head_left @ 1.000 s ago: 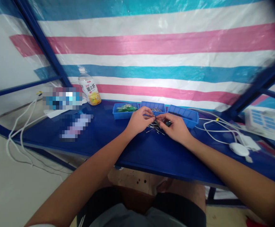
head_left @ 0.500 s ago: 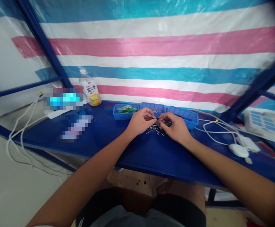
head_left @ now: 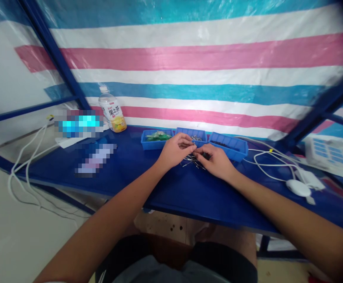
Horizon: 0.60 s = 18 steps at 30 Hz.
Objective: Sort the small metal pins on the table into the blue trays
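Observation:
My left hand (head_left: 176, 151) and my right hand (head_left: 217, 161) meet over the desk, fingertips nearly touching. The left thumb and fingers are closed in a pinch; whatever they hold is too small to name. Bent inward, the right hand's fingers close around something dark, mostly hidden by the hand. Under the fingertips lies a loose pile of thin metal rods (head_left: 189, 160). Just behind stand three blue bins: the left bin (head_left: 151, 145) with green pieces (head_left: 159, 136), the middle bin (head_left: 179, 132) with small silvery pieces (head_left: 196, 138), the right bin (head_left: 238, 149) with small dark pieces (head_left: 219, 144).
A drink bottle (head_left: 112, 112) stands at the back left of the blue desk (head_left: 171, 192), near blurred-out items. White cables (head_left: 260, 163), a round white device (head_left: 298, 188) and a power strip (head_left: 327, 155) lie at right. A striped sheet (head_left: 189, 59) hangs behind.
My right hand has turned and curled inward, its fingers lower, so the dark thing in it shows less. More of the right bin's contents is visible. My left hand has barely moved.

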Tool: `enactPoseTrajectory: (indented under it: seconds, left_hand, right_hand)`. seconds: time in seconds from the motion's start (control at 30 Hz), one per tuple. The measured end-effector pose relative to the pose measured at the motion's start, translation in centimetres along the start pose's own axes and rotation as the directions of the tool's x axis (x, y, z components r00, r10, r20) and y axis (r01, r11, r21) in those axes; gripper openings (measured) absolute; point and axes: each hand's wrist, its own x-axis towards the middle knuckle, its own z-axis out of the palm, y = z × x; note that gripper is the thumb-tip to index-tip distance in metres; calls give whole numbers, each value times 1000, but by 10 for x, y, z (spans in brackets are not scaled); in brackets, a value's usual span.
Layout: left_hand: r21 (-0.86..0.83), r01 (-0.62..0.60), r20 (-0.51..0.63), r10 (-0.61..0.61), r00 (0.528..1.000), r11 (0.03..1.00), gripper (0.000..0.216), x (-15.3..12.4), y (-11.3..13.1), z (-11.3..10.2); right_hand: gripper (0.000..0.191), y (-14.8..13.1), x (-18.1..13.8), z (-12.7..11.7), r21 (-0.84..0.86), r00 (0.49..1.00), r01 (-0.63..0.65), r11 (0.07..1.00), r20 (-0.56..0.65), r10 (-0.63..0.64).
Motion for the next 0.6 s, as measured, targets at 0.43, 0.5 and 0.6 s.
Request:
enactPoseTrajectory:
  seconds: [0.43, 0.5, 0.6]
  left_hand:
    - [146, -37, -110, 53, 993, 989, 35, 2, 1, -7]
    - [149, -33, -112, 50, 992, 988, 34, 2, 2, -7]
    - [151, -30, -117, 48, 992, 988, 33, 2, 4, -6]
  right_hand:
    - [30, 2, 26, -1, 201, 958, -251, 947, -89, 273]
    - [40, 0, 30, -3, 94, 962, -245, 965, -102, 254]
    - [41, -5, 27, -8, -50, 983, -158, 986, -100, 152]
